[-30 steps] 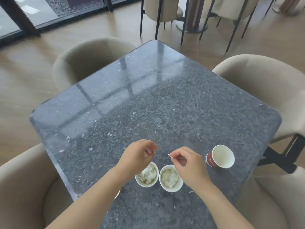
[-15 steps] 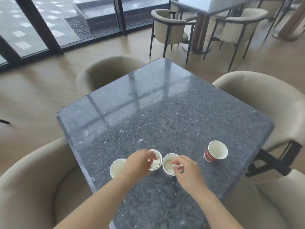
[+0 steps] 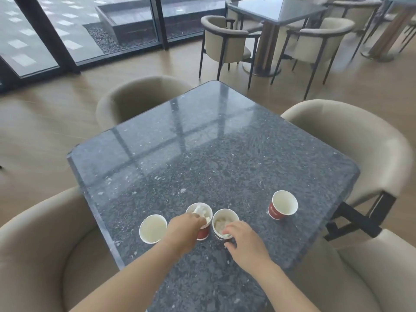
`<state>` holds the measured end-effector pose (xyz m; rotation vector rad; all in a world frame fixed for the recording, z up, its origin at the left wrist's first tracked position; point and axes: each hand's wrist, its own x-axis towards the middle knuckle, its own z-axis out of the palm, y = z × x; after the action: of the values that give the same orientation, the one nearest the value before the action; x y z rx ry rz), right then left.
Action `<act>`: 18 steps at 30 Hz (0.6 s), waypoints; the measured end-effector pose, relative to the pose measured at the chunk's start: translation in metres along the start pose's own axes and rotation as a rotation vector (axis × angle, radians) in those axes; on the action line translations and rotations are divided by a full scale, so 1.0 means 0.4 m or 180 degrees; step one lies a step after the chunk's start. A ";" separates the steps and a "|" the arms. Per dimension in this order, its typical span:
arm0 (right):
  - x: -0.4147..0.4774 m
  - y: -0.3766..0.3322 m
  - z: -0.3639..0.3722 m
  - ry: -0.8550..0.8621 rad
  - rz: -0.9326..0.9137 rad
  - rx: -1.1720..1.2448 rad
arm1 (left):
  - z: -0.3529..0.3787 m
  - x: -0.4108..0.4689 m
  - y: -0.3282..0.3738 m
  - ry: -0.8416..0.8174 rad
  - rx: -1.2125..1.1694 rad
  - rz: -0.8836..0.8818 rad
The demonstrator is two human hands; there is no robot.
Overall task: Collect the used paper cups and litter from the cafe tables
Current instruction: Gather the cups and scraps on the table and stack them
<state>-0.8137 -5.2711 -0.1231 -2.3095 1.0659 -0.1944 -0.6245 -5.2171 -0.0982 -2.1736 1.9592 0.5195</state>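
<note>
Four paper cups stand near the front edge of the dark stone table [image 3: 225, 143]. An empty white-looking cup [image 3: 153, 228] is on the left. Two red cups stuffed with crumpled tissue stand side by side: the left one [image 3: 200, 211] and the right one [image 3: 225, 220]. An empty red cup [image 3: 283, 204] stands apart on the right. My left hand [image 3: 184, 230] curls over the near rim of the left stuffed cup. My right hand [image 3: 245, 242] touches the near rim of the right stuffed cup with loosely bent fingers, thumb spread below.
Beige tub chairs surround the table: one at the far left [image 3: 135, 97], one at the right [image 3: 351, 140], two at the near corners. Another table [image 3: 276, 10] with dark-framed chairs stands behind, beside glass doors.
The view has tilted up and back, bringing the leftmost cup into sight. Both hands dropped from above the two stuffed cups onto their rims; the right hand slid back to the near rim.
</note>
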 end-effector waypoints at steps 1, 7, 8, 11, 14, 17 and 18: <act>0.004 -0.002 0.003 -0.0015 0.0003 -0.0047 | -0.010 -0.006 -0.004 0.0097 -0.0058 -0.0012; 0.047 -0.054 0.012 0.0161 -0.0116 -0.0049 | -0.073 -0.098 -0.056 0.0824 -0.0518 -0.0100; 0.056 -0.070 0.014 0.0183 -0.0172 -0.0027 | -0.080 -0.118 -0.068 0.0945 -0.0592 -0.0146; 0.082 -0.126 0.021 0.0253 -0.0326 0.0047 | -0.093 -0.178 -0.105 0.1254 -0.0817 -0.0350; 0.103 -0.177 0.038 0.0232 -0.0435 0.0071 | -0.095 -0.231 -0.141 0.1494 -0.1022 -0.0524; 0.116 -0.209 0.059 0.0160 -0.0490 -0.0088 | -0.084 -0.270 -0.176 0.1599 -0.1072 -0.0600; 0.118 -0.215 0.066 0.0130 -0.0496 -0.0152 | -0.078 -0.279 -0.185 0.1567 -0.1054 -0.0625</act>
<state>-0.7167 -5.2500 -0.1013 -2.4425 0.9193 -0.2810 -0.5556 -5.1153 -0.0365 -2.8963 1.9478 0.3137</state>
